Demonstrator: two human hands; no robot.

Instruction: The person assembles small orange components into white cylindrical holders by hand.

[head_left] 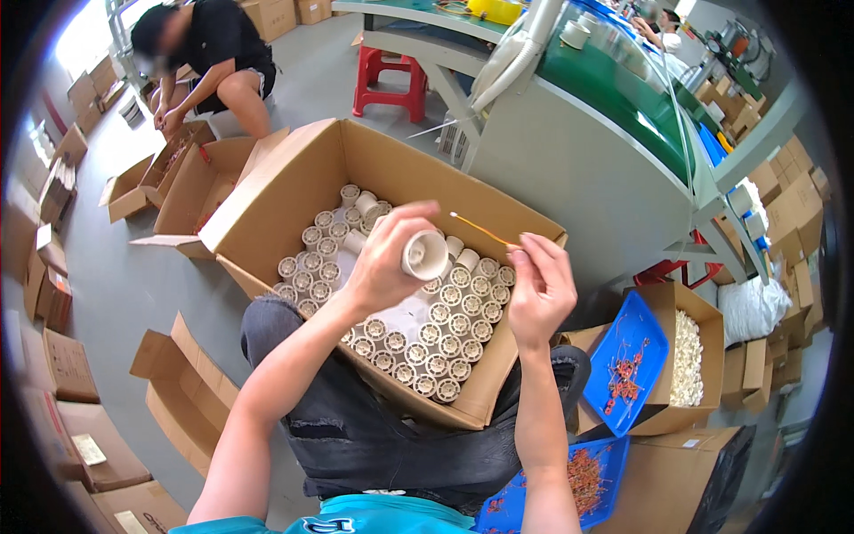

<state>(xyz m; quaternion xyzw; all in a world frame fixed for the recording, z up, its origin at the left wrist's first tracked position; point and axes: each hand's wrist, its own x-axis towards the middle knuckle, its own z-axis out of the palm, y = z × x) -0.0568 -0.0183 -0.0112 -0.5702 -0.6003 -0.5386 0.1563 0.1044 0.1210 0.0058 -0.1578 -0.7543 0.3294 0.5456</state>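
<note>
1. The left hand [388, 258] was clamped around a white cup [427, 256] over the cardboard box [445, 182]; its open mouth faced up toward the wearer, so its long axis ran mostly along the line of sight.
2. The right hand [543, 292] pinched a yellow-orange wire [486, 232] right of the cup.
3. The wire's long axis slanted from near right to far left, its white tip [454, 214] pointing left.
</note>
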